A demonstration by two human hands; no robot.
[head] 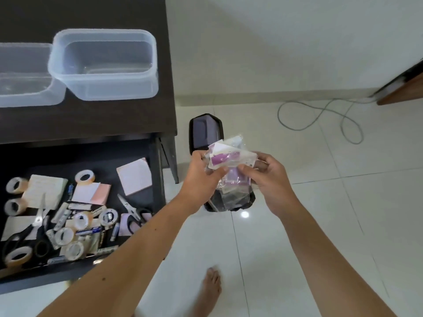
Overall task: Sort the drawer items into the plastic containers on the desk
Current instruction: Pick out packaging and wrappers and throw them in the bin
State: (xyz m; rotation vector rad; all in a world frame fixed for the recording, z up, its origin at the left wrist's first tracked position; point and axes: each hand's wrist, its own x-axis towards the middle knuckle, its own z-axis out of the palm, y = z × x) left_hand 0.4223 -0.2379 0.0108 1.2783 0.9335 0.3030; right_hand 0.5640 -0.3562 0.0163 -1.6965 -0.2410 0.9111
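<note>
Both hands hold a crinkled clear plastic packet [229, 156] with purple and white card inside, out over a black bin [206, 131] on the floor. My left hand [202, 172] grips its left side, my right hand [265, 175] pinches its right side. The open drawer [155, 170] at lower left holds several tape rolls [85, 177], scissors [132, 210], note pads [135, 177], batteries and markers. Two clear plastic containers stand on the dark desk [91, 124]: a taller one [103, 62] and a lower one [25, 74] at the left edge. Both look empty.
The bin stands just right of the desk leg and has a black liner. A grey cable [320, 120] loops on the white tiled floor. A brown piece of furniture [402, 88] is at the right edge. My bare foot [211, 284] is below.
</note>
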